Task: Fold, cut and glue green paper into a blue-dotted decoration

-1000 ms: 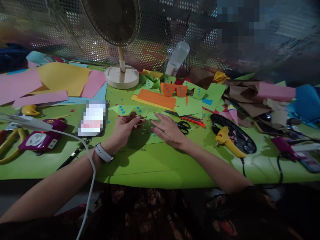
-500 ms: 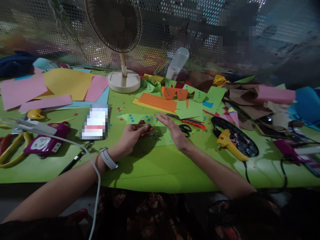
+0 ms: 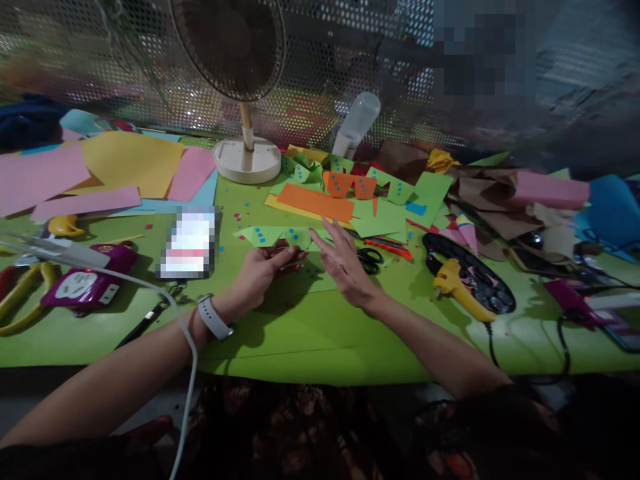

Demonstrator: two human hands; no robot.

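Observation:
My left hand [image 3: 260, 277], with a white watch on its wrist, rests on the green table cover and pinches a thin stick-like thing whose tip shows by the fingers. My right hand [image 3: 343, 267] lies beside it with fingers stretched out flat over a green paper sheet [image 3: 310, 277] dotted with small blue squares. Just beyond both hands lies a folded green paper strip [image 3: 273, 235] with blue squares. Black-handled scissors [image 3: 370, 257] sit right of my right hand.
A yellow glue gun [image 3: 457, 288] lies on a black tray at the right. A fan's base [image 3: 247, 160] stands at the back. Orange paper [image 3: 315, 201], pink and yellow sheets [image 3: 130, 160] and brown scraps surround. A purple power strip [image 3: 85, 283] and white cable lie left.
My right hand slid forward toward the folded green strip and lifted slightly, then settled flat again with fingers spread. My left hand stayed in its pinch. The view shifted a little.

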